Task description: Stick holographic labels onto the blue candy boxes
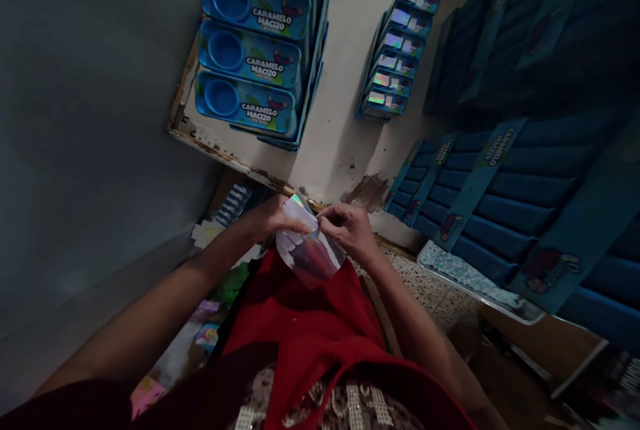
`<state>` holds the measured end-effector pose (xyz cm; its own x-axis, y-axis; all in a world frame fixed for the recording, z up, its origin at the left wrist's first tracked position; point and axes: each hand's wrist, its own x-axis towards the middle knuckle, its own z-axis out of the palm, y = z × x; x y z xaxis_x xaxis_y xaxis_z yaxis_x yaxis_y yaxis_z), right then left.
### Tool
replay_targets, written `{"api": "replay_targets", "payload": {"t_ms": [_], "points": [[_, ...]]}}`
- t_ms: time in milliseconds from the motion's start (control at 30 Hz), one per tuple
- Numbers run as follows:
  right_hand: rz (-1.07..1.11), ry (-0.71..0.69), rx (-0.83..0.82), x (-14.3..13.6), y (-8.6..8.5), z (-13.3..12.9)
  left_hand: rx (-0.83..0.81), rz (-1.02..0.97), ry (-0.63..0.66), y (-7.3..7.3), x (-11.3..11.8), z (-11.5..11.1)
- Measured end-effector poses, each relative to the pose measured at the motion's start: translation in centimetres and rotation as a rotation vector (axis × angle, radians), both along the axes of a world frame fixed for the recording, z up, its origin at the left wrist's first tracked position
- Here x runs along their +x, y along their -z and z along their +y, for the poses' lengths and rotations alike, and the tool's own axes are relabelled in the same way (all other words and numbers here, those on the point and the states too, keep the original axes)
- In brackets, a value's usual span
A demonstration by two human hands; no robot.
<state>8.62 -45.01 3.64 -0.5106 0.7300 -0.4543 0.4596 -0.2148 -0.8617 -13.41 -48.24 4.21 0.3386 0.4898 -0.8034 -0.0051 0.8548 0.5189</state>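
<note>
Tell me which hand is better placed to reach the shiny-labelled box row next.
Probably the right hand: it lies nearer that box row, while the left hand holds the shiny sheet.

The left hand (281,218) holds a shiny sheet (311,255) over a red apron (305,313), the right hand (353,229) touching its edge.

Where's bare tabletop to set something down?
Bare tabletop lies between the larger CARAMELO MACIZO stack and the smaller blue row, and nearer, down to the worn patch. Crowded: the right, with blue packs, and the near edge, by the shiny sheet.
</note>
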Motion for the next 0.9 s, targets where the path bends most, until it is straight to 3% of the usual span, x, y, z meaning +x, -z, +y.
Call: {"api": "replay_targets", "payload": {"t_ms": [100, 300, 433, 600, 700, 800, 900], "points": [[-0.079, -0.148, 0.189, 0.1, 0.0, 0.4, -0.004, -0.012, 0.0, -0.4, -0.1, 0.7], [-0.32, -0.6, 0.672, -0.3, -1.5, 2.2, 0.046, -0.067, 0.063, 0.1, -0.5, 1.9], [-0.391, -0.71, 0.832, -0.9, -2.6, 3.4, 0.06, -0.128, 0.134, 0.8, -1.1, 2.3], [-0.397, -0.737, 0.949, -2.3, -3.5, 5.3, 0.104, -0.136, 0.243, 1.6, -1.6, 2.9], [-0.439, -0.678, 0.98, -3.1, -4.1, 7.0, 0.12, -0.154, 0.31, 1.8, -1.5, 3.3], [-0.51, -0.554, 0.974, -3.2, -4.8, 8.8, 0.073, -0.178, 0.333, 1.7, -1.6, 3.6], [-0.561, -0.298, 0.862, -2.7, -5.3, 9.9, 0.042, -0.168, 0.316, 2.0, -2.1, 3.6]]}}
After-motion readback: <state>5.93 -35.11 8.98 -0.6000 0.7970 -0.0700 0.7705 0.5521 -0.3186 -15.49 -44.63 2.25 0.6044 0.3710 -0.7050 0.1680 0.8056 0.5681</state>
